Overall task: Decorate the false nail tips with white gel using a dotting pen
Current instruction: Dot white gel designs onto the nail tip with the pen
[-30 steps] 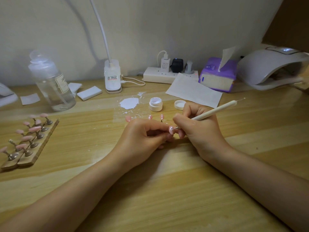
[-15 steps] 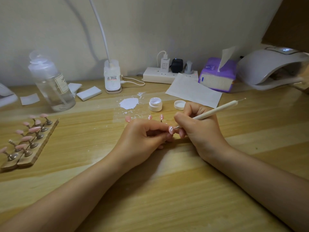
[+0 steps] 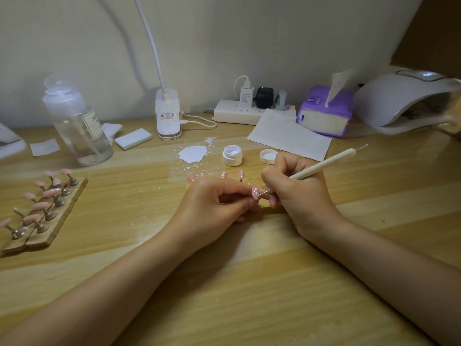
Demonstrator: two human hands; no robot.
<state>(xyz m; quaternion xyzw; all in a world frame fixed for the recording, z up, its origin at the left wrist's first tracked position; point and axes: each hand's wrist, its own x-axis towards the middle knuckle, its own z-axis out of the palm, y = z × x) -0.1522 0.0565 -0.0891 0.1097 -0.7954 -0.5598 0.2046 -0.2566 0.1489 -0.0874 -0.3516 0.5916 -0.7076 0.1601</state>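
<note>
Nail tip (image 3: 255, 193) sits mid-table, pinched on its stand by the left hand (image 3: 212, 203); the right hand (image 3: 296, 193), fingers clamped round the dotting pen (image 3: 324, 166), should likely stay braced and touch down lightly, spacing white dots evenly.

A home nail-art corner was suggested: a wooden desk (image 3: 249, 283) against a plain wall, with a curing lamp (image 3: 399, 101), power strip (image 3: 237, 114) and tissue pack (image 3: 324, 113).

Dotting pen (image 3: 321, 165) tip touches pinched pink nail tip (image 3: 255, 193).
</note>
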